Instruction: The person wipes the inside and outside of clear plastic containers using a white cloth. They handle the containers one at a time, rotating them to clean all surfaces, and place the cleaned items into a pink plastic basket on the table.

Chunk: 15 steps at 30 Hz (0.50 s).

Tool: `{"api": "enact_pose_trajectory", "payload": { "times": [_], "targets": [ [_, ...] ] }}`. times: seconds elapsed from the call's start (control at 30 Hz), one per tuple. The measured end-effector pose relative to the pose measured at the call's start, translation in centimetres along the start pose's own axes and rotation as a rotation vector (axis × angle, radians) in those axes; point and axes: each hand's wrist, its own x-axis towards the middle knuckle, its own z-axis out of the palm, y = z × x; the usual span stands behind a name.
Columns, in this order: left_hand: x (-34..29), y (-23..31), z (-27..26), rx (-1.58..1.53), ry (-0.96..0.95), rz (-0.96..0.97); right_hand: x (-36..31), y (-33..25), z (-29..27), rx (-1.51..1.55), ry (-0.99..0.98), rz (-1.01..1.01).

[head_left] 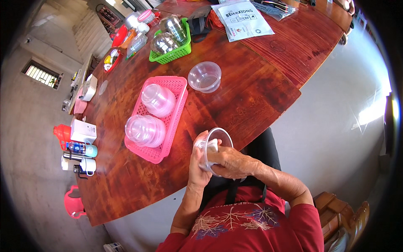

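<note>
One clear plastic bowl (222, 137) is held in front of the person's body, just off the near edge of the wooden desk (247, 90). The left hand (199, 164) is clamped on its outside from the left, palm turned inward, with that forearm rising steeply from the lower edge. The right hand (231, 163) comes in from the right, elbow bent and wrist over the rim, its fingers curled into the bowl beside a soft-looking white piece (212, 145); whether they grip that piece I cannot tell. Both hands are thus together at the bowl.

Near them on the desk stands a pink basket (179, 110) with two stacks of clear bowls (157, 101), and a single clear container (204, 77) sits just beside it.

As for writing, a pale plastic package (243, 21) at the far side bears bold dark lettering and small printed symbols. The red shirt (247, 239) has a line of letters above its leaf design, too small to read. A bottle (76, 147) at the left wears a blue label, its print indistinct.
</note>
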Motion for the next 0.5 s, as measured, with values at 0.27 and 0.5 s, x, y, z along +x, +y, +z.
{"api": "enact_pose_trajectory", "payload": {
  "times": [0.27,0.5],
  "targets": [
    [-0.1,-0.2,0.1,-0.135,-0.003,-0.011,-0.3,0.4,0.8,1.227,0.390,-0.167],
    [0.1,-0.6,-0.2,-0.095,-0.063,0.004,-0.7,0.1,1.0,0.301,0.206,-0.188]
  ]
}}
